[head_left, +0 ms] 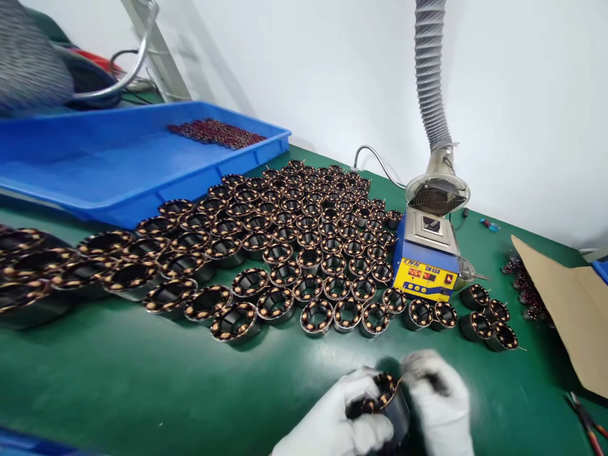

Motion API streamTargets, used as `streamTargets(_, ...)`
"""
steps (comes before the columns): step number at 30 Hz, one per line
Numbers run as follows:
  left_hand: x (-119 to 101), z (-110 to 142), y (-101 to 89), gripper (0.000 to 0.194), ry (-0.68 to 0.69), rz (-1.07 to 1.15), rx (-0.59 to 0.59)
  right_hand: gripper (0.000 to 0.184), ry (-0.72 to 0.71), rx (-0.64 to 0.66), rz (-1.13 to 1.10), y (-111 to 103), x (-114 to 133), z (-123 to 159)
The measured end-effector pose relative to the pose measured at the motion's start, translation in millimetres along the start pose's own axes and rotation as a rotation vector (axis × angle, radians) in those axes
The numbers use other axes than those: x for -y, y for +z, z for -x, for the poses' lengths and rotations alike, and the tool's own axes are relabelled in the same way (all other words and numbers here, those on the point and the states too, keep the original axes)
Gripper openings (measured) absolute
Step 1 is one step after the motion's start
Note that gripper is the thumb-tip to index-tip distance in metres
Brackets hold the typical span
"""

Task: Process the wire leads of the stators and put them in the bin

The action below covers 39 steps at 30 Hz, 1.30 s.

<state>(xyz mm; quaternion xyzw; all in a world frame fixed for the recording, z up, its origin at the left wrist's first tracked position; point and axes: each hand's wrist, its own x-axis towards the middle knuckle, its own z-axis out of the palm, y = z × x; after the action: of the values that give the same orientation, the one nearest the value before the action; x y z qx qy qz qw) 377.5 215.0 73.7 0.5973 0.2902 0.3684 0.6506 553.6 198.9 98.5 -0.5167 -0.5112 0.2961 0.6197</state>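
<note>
A motor stator (398, 415), a dark metal ring with copper windings inside, is held tilted above the green table near the lower edge of the head view. My left hand (344, 418), in a white glove, is closed around its left side with fingers over the rim. From the right, my gloved right hand (439, 402) pinches a copper wire end (399, 382) that sticks up from the rim; this hand is slightly blurred. Just beyond my hands, many similar stators (316, 316) stand in rows, windings facing up.
A blue-and-yellow solder pot (424, 278) with red digits stands under a fume hose (430, 76). At left is a blue tray (142, 193) with small dark red parts (218, 133). Cardboard (565, 310) and pliers (586, 418) lie at right, past several separate stators (476, 326).
</note>
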Motion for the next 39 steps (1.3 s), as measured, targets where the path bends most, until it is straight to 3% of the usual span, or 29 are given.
streamTargets(2, -1.5, 3.5, -4.3, 0.013, -0.02, 0.146, -0.035, 0.005, 0.048, -0.189, -0.159, -6.4, 5.6, -3.7)
streamTargets(3, -3.7, 4.0, -7.0, 0.015, -0.031, 0.162, -0.051, 0.005, 0.134, -0.216, -0.224, -6.4, 6.6, -3.3)
streamTargets(4, -6.5, 3.6, -9.8, 0.015, -0.045, 0.144, -0.049, 0.01, 0.249, -0.154, -0.281, -3.8, 6.5, -0.8)
streamTargets(7, -14.5, 0.5, -15.3, 0.009, -0.077, -0.045, 0.01, 0.039, 0.662, 0.265, -0.472, 15.6, 2.0, 18.9)
streamTargets(9, -17.2, 0.9, -16.0, 0.026, -0.053, -0.211, -0.01, 0.046, 0.858, 0.297, -0.657, 29.7, -1.7, 35.6)
streamTargets(11, -18.4, 3.9, -15.6, 0.064, 0.043, -0.36, -0.017, 0.042, 0.964, 0.185, -0.817, 37.8, -5.2, 47.1)
streamTargets(13, -19.6, 6.2, -15.7, 0.097, 0.164, -0.44, 0.017, 0.036, 0.993, 0.163, -0.918, 39.2, -9.0, 50.8)
streamTargets(14, -20.3, 5.8, -15.9, 0.1, 0.201, -0.442, 0.044, 0.034, 0.981, 0.197, -0.949, 38.5, -10.9, 50.4)
streamTargets(15, -21.1, 3.9, -16.1, 0.092, 0.219, -0.426, 0.054, 0.033, 0.967, 0.243, -0.968, 37.5, -12.6, 49.1)
streamTargets(17, -22.8, -3.9, -15.9, 0.056, 0.216, -0.34, 0.04, 0.033, 0.945, 0.307, -0.974, 36.2, -14.7, 45.9)
streamTargets(19, -25.1, -14.4, -14.9, 0.012, 0.106, -0.192, -0.008, 0.034, 0.942, 0.331, -0.976, 36.4, -14.0, 43.4)
streamTargets(20, -26.5, -19.3, -14.4, 0.007, 0.006, -0.105, -0.063, 0.035, 0.946, 0.348, -0.985, 36.8, -13.0, 42.7)
streamTargets(23, -31.2, -27.0, -14.2, 0.031, -0.295, 0.066, -0.284, 0.039, 0.947, 0.378, -1.058, 38.0, -9.4, 42.1)
streamTargets(25, -33.5, -26.0, -13.1, 0.041, -0.354, 0.051, -0.333, 0.042, 0.973, 0.338, -1.093, 39.0, -8.5, 42.4)
streamTargets(29, -33.1, -22.9, 0.5, 0.039, -0.354, -0.018, -0.269, 0.029, 0.981, 0.201, -1.074, 42.0, -9.4, 43.7)
streamTargets(33, -28.6, -29.9, 6.9, 0.029, -0.406, 0.149, -0.478, 0.03, 0.988, 0.236, -1.064, 41.8, -8.2, 42.6)
streamTargets(37, -23.8, -27.7, -10.5, 0.042, -0.222, 0.388, -0.711, 0.042, 1.018, 0.337, -1.168, 37.6, -3.1, 38.6)
streamTargets(39, -19.6, -18.3, -15.7, 0.05, -0.216, 0.329, -0.609, 0.047, 1.064, 0.338, -1.212, 35.2, -2.4, 37.7)
